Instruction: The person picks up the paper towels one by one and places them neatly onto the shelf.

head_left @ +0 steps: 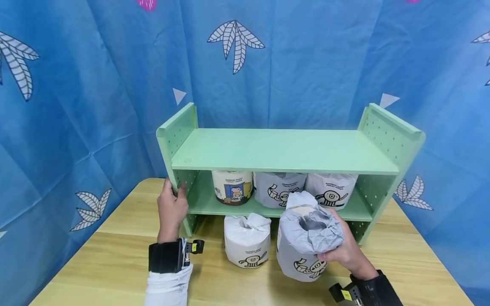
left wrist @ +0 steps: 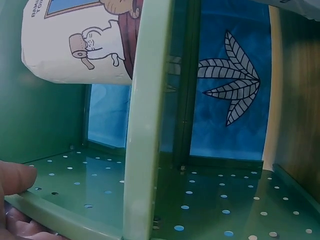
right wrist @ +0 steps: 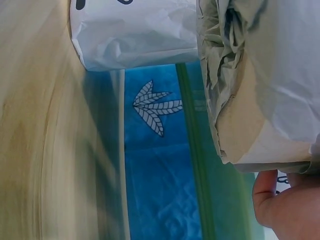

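My right hand (head_left: 346,250) grips a paper-wrapped toilet roll (head_left: 306,238) by its right side, in front of the green shelf unit (head_left: 283,148). The roll is tilted, its crumpled grey top and centre hole facing up; in the right wrist view its wrapper (right wrist: 285,75) shows close up beside my thumb (right wrist: 267,197). On the left, my left hand (head_left: 172,208) holds the front edge of the unit's perforated side panel (head_left: 181,136), thumb (left wrist: 20,177) on the inner face. Another wrapped toilet roll (head_left: 248,242) stands upright on the table, just left of the held one.
On the lower board stand a roll with a colourful cartoon label (head_left: 233,187) and two pale wrapped rolls, one in the middle (head_left: 277,187) and one at right (head_left: 333,191). The wooden table (head_left: 115,255) meets a blue patterned curtain (head_left: 115,85) behind.
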Demonstrator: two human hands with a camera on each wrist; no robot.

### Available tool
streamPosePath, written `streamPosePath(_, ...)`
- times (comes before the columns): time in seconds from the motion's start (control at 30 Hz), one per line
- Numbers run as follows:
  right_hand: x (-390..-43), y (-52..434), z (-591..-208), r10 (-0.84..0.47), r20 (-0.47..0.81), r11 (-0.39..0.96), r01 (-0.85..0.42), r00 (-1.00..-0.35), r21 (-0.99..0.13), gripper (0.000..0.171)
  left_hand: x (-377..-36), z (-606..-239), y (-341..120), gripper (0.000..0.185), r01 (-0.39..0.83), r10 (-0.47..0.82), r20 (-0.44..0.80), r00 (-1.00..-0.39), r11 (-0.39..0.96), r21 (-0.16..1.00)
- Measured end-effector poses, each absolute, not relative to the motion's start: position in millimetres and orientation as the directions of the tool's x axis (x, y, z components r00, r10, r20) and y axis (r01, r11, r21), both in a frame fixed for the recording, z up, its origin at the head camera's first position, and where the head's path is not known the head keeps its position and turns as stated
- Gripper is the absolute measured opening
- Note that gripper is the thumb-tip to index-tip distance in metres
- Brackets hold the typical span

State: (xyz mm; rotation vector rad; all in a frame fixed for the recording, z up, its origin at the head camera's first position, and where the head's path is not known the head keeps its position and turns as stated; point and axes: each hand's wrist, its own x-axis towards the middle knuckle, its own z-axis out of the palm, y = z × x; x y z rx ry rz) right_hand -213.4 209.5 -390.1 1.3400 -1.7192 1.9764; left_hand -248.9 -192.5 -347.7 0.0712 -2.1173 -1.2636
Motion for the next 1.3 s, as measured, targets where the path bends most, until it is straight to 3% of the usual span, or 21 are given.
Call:
streamPosePath(0.23,-214.2,210.0,-390.7,-0.385,0.723,-0.291,-0.668,-0.573,-0.685,0.088,-249.4,-348.7,-193.0,0.040,0.246,-0.358,0.482,-0.800,0.536,0.807)
streamPosePath(0.6,-213.3,212.1,-391.8,-0.390,0.702,-0.282,-0.649,-0.595,-0.707,0.089,-254.0,-357.6,-195.4,0.072,0.211,-0.326,0.405,-0.854,0.495,0.843)
streamPosePath(1.07,-215.4,211.8,-389.1,-0.378,0.729,-0.270,-0.685,-0.571,-0.676,0.086,-256.4,-356.4,-200.7,0.066,0.208,-0.297,0.402,-0.866,0.517,0.830)
streamPosePath(1.3,-212.7,214.9,-388.5,-0.373,0.699,-0.233,-0.668,-0.610,-0.707,0.082,-256.2,-355.4,-201.3,0.066,0.208,-0.279,0.403,-0.872,0.533,0.820)
